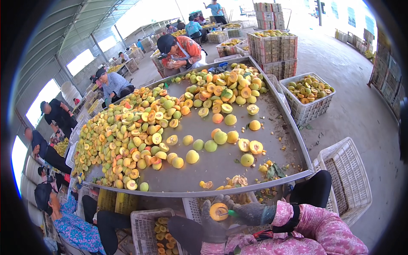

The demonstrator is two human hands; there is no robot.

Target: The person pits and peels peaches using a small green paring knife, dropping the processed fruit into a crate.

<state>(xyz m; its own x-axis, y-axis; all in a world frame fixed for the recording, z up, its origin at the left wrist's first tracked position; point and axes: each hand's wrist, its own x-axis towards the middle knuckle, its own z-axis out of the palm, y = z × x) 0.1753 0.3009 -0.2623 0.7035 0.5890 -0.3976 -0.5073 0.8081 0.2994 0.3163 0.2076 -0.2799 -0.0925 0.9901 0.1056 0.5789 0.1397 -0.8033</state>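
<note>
My left hand [213, 228], in a grey work glove, holds a cut stone-fruit half [218, 211] with its orange face up. The right hand [251, 213], gloved alike, grips a small tool by its green handle [233, 213]; the handle's end meets the fruit's edge, and the tip is hidden. Both hands are in front of the near rim of a metal-topped table [204, 172]. On that table lies a large heap of yellow-green stone fruit [127, 134], many cut in half. Fruit scraps and loose stones [237, 181] lie near the rim, close to my hands.
A plastic crate with fruit halves [153, 234] stands by my left knee. To my right are a white crate [344, 178] and a filled crate [309, 92]. A seated person [73, 220] is at my left; another [185, 52] sits across the table.
</note>
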